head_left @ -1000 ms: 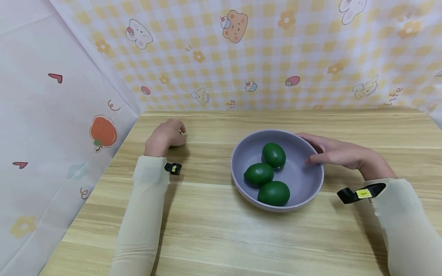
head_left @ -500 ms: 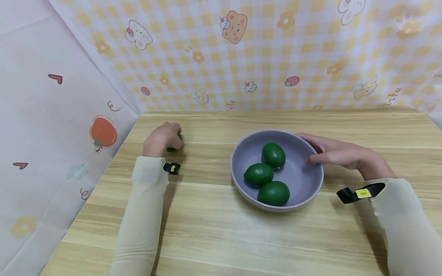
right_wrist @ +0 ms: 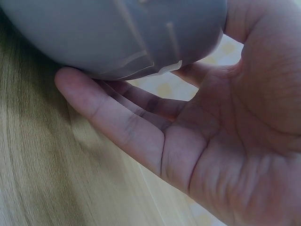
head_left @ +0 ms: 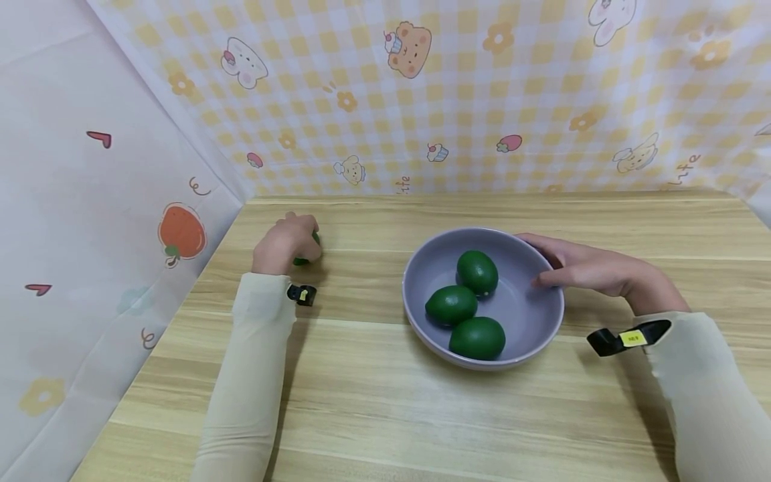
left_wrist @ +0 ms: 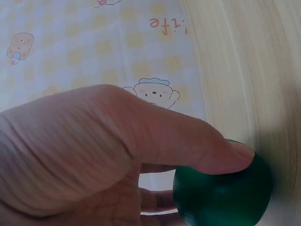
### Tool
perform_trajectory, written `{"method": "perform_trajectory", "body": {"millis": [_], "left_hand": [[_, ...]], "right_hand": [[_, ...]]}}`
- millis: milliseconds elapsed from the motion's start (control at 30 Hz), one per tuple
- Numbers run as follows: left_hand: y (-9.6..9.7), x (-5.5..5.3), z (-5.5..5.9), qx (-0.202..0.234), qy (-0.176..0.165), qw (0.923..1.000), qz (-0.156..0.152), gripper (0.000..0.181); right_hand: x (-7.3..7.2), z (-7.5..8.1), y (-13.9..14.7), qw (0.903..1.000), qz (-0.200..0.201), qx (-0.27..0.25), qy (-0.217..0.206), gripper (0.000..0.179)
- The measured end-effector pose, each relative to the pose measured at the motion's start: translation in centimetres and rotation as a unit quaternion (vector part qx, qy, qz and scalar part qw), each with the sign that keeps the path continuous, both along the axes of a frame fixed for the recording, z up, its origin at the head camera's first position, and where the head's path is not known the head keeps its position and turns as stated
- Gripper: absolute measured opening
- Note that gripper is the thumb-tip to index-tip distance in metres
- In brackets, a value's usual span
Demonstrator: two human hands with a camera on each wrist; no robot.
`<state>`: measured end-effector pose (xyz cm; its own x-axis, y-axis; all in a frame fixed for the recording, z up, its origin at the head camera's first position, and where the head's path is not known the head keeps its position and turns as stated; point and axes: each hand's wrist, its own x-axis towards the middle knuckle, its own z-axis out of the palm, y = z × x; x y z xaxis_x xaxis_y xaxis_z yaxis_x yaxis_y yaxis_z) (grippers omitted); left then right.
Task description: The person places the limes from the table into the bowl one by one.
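My left hand (head_left: pixel 288 242) grips a green lime (left_wrist: pixel 223 200) at the table's back left, its thumb lying across the top of the fruit. From above, most of that lime is covered by my fingers. To the right, a mauve bowl (head_left: pixel 527 314) holds three more limes: one at the back (head_left: pixel 478 272), one at the left (head_left: pixel 450 305) and one at the front (head_left: pixel 478 338). My right hand (head_left: pixel 593 268) holds the bowl's right side, thumb over the rim and inside, the other fingers along the outer wall, as the right wrist view shows.
The wooden table (head_left: pixel 361 402) ends at the back against a yellow checked cloth (head_left: pixel 373 127) with cartoon prints. A white printed cloth (head_left: pixel 90 221) hangs along the left side. Bare wood lies between my left hand and the bowl.
My left fingers have drawn in around the lime, and the hand has dipped slightly; more of the fruit's green shows beside it. My right hand and the bowl stay put.
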<state>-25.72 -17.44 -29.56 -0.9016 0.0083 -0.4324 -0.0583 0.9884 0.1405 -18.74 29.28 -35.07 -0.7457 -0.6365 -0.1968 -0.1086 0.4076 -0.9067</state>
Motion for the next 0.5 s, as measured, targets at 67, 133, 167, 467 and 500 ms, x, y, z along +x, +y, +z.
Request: {"method": "perform_trajectory", "body": {"millis": [67, 133, 167, 467, 500], "left_hand": [[0.04, 0.00, -0.04, 0.000, 0.001, 1.0000, 0.001, 0.064], [0.07, -0.01, -0.08, -0.001, 0.003, 1.0000, -0.001, 0.064], [0.07, -0.02, -0.11, -0.001, 0.005, 1.0000, -0.003, 0.064], [0.12, -0.19, -0.24, 0.000, 0.015, 0.9999, -0.007, 0.065], [0.11, -0.22, -0.25, 0.000, 0.015, 0.9998, -0.008, 0.065]], "right_hand": [[0.00, -0.01, 0.00, 1.0000, 0.000, 0.001, 0.000, 0.073], [0.00, -0.03, 0.00, 1.0000, -0.001, 0.002, -0.001, 0.073], [-0.01, -0.03, 0.01, 1.0000, -0.002, 0.002, -0.002, 0.073], [-0.08, -0.09, 0.02, 1.0000, 0.001, -0.001, -0.002, 0.073], [-0.09, -0.10, 0.01, 1.0000, 0.002, -0.002, -0.001, 0.073]]}}
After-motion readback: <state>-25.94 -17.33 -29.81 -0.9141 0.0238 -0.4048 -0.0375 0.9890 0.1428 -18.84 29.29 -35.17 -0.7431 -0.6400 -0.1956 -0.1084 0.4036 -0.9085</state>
